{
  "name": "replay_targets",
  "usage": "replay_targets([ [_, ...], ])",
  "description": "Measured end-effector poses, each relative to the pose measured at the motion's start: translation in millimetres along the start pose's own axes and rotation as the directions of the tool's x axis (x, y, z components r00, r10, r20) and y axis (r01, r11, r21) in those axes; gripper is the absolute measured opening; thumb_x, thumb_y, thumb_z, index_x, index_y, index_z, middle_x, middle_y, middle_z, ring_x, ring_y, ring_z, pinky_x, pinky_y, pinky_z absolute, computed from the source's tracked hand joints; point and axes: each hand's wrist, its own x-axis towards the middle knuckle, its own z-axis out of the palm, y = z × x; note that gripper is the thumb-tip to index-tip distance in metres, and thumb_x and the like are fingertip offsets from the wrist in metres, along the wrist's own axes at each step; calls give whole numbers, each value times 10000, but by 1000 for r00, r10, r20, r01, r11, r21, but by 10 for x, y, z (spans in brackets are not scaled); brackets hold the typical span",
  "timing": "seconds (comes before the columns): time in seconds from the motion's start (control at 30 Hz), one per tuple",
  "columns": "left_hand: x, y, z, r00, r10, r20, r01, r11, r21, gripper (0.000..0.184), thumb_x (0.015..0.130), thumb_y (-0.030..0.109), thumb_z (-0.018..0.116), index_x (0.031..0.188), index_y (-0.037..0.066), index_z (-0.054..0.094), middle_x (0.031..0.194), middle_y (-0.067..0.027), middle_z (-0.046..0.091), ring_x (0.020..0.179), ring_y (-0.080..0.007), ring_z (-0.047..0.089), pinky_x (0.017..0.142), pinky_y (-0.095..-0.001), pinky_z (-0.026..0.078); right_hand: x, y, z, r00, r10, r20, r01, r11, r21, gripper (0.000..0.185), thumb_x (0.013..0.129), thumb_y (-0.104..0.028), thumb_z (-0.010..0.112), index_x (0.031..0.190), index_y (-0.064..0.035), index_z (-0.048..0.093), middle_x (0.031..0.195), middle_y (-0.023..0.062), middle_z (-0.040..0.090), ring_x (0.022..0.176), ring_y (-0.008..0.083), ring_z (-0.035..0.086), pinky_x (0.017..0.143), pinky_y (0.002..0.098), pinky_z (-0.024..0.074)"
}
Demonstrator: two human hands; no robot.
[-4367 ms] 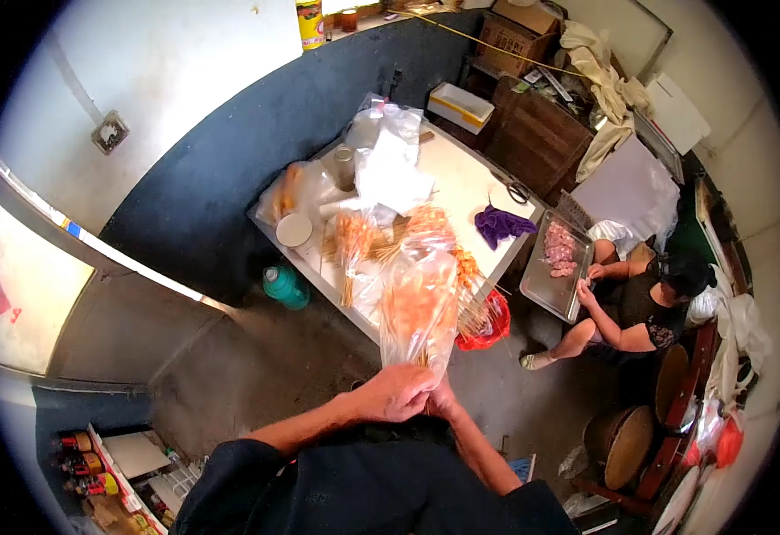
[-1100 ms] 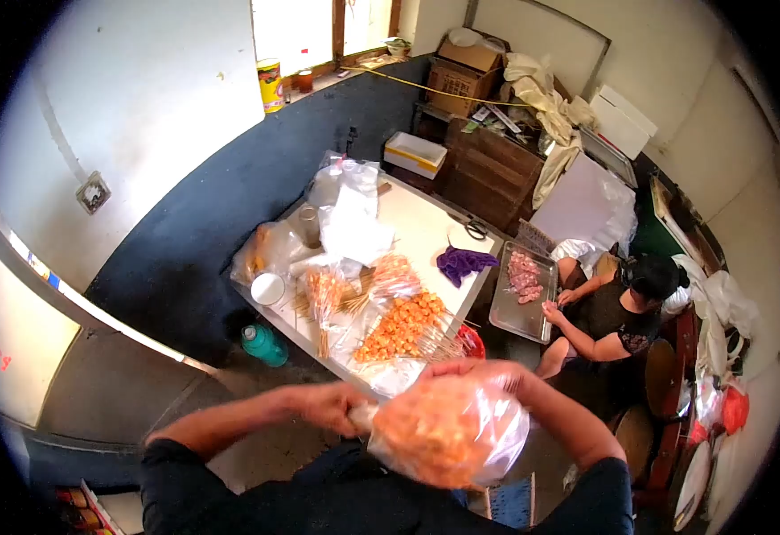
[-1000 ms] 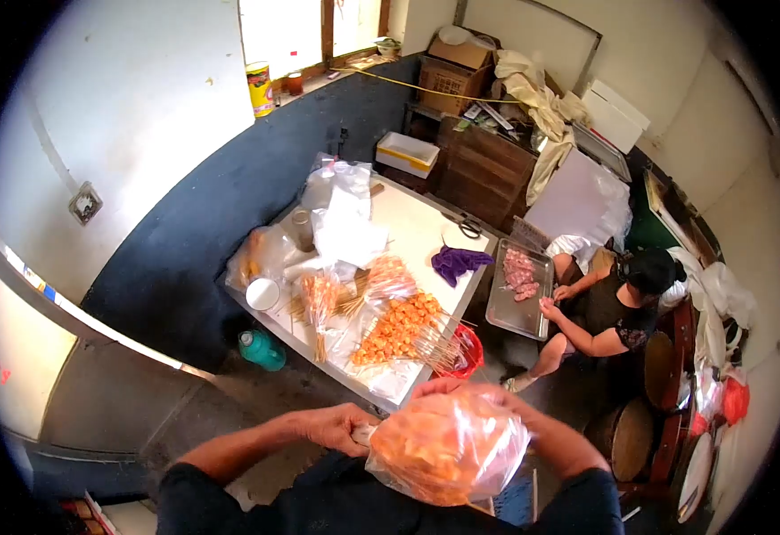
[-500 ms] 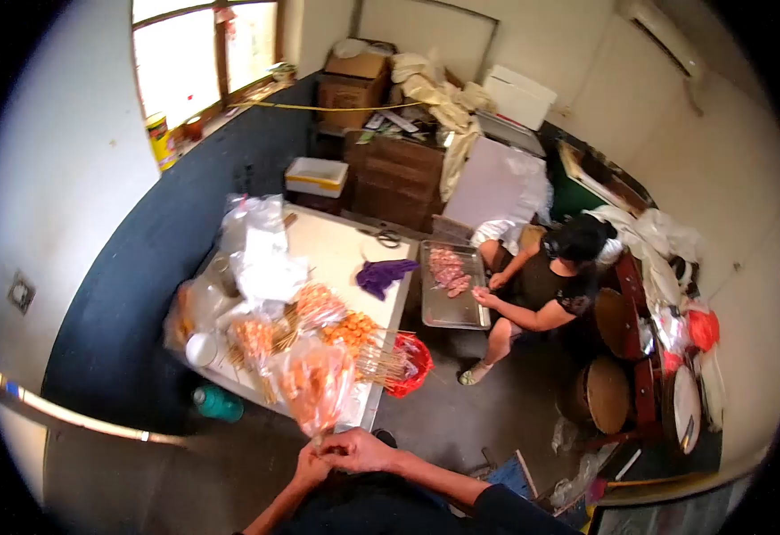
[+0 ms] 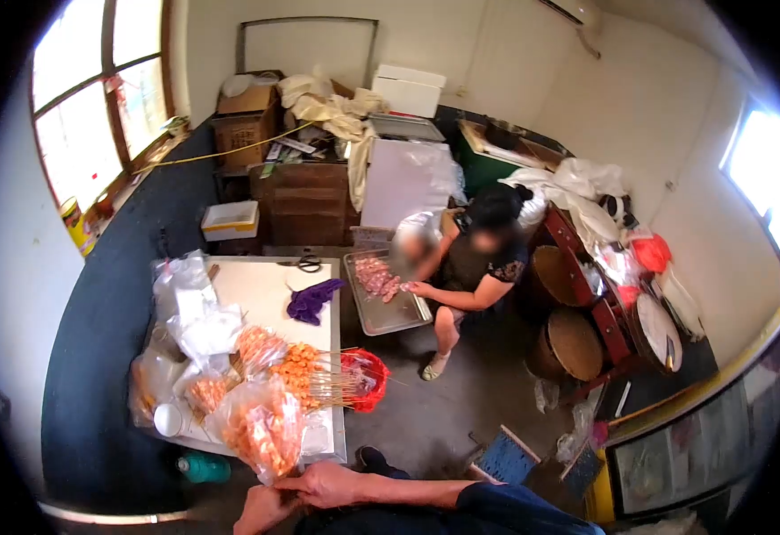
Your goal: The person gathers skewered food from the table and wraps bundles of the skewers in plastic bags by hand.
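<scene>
No readable text or labels

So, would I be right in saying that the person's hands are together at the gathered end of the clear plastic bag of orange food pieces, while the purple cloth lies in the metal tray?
Not quite: the purple cloth lies on the white tabletop, not in the metal tray, as the head view shows. The left hand and right hand are indeed together at the gathered end of the clear plastic bag.

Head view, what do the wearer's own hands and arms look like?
The left hand and right hand are bare, with no gloves. The right forearm is uncovered up to a plain dark sleeve; no left sleeve shows.
</scene>
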Motion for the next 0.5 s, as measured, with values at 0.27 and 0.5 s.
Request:
replay_targets([
  [0.27, -175, 477, -273, 961, 52, -273, -66, 997, -41, 196, 836, 116, 562, 676, 14, 515, 684, -208, 518, 624, -372, 550, 562, -434, 421, -7, 189, 285, 988, -17, -154, 16, 1000, -14, 352, 777, -152, 572, 1125, -108, 592, 685, 197, 591, 619, 382, 589, 549, 442, 463],
  [0.5, -187, 549, -192, 900, -109, -421, -68, 921, -384, 114, 829, 91, 601, 791, -16, 595, 686, -123, 578, 601, -252, 550, 593, -348, 456, 36, 62, 107, 996, 3, -88, 6, 994, 107, 134, 803, -165, 566, 823, -32, 560, 700, 193, 586, 672, 390, 586, 581, 439, 460],
])
